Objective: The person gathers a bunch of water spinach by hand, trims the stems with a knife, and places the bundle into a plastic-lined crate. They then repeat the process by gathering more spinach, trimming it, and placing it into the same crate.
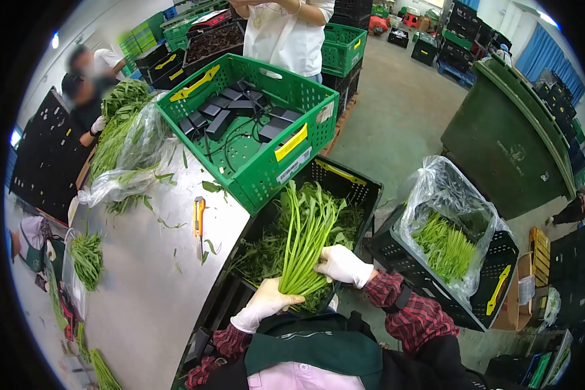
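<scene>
Both gloved hands grip a bunch of long-stemmed greens (305, 240) over a black crate (361, 185): the left hand (264, 304) clasps the cut stem ends from below, the right hand (343, 264) just beside it (slightly higher). Beyond the grip sits a green crate (266, 169); a yellow box cutter (199, 221) lies left.

Quick count: two white-gloved hands, left hand (264, 304) and right hand (343, 264), on one bunch of green stems (305, 244). One black crate (344, 182) under it, one bag-lined black crate (494, 273) beside, one green crate (260, 169), one box cutter (199, 221), one green bin (507, 149). Chargers in the green crate: maybe ten, hard to tell.
</scene>
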Action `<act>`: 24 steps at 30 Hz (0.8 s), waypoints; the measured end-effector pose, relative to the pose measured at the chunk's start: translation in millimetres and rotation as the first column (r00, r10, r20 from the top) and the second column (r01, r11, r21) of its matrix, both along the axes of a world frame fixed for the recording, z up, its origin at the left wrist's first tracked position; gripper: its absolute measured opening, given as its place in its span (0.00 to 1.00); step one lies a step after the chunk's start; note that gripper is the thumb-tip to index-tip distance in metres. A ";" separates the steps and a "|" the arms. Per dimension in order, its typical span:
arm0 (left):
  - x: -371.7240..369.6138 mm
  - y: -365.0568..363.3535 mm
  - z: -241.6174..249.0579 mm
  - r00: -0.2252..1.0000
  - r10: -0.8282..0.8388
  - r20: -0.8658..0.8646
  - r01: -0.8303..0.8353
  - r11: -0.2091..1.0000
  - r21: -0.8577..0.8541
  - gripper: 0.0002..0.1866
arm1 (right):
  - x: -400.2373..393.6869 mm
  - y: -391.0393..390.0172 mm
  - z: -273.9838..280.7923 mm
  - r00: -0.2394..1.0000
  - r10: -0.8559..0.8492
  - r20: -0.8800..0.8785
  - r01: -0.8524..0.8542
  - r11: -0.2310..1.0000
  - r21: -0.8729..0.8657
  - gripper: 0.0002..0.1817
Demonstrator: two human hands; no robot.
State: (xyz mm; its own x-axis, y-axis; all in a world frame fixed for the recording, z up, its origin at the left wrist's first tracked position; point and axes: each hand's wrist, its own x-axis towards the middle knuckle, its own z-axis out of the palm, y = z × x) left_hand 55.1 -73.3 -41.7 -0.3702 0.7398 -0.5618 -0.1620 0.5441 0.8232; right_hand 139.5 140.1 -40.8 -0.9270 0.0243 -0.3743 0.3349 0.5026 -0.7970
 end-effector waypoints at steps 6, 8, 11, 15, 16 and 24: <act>1.4 -4.4 -0.3 0.999 0.000 -0.040 -0.001 1.000 -0.018 0.14 | 10.9 -3.2 -43.9 0.836 0.082 -0.543 0.308 0.748 0.587 0.06; 4.1 -10.1 5.0 0.975 0.013 -0.222 -0.004 0.999 0.041 0.13 | 14.1 38.4 -45.3 0.798 -0.188 -0.572 0.550 0.615 0.565 0.06; -1.1 -16.6 -23.6 0.671 -0.114 -0.733 0.106 0.993 -0.057 0.10 | 30.5 86.8 -100.7 0.801 -0.266 -0.537 0.597 0.426 0.679 0.09; -13.3 -10.2 -23.5 0.123 -0.318 -0.940 0.127 0.944 -0.303 0.05 | 27.9 53.4 -57.8 0.694 -0.269 -0.668 0.697 0.484 0.529 0.10; -14.2 -9.0 -20.9 0.053 -0.366 -0.929 0.112 0.927 -0.358 0.03 | 27.4 43.9 -29.6 0.666 -0.329 -0.670 0.718 0.529 0.453 0.11; -16.2 -9.7 -13.8 -0.116 -0.436 -0.893 0.150 0.881 -0.449 0.02 | 0.4 -5.8 21.7 0.746 0.219 -0.629 0.190 0.835 0.516 0.04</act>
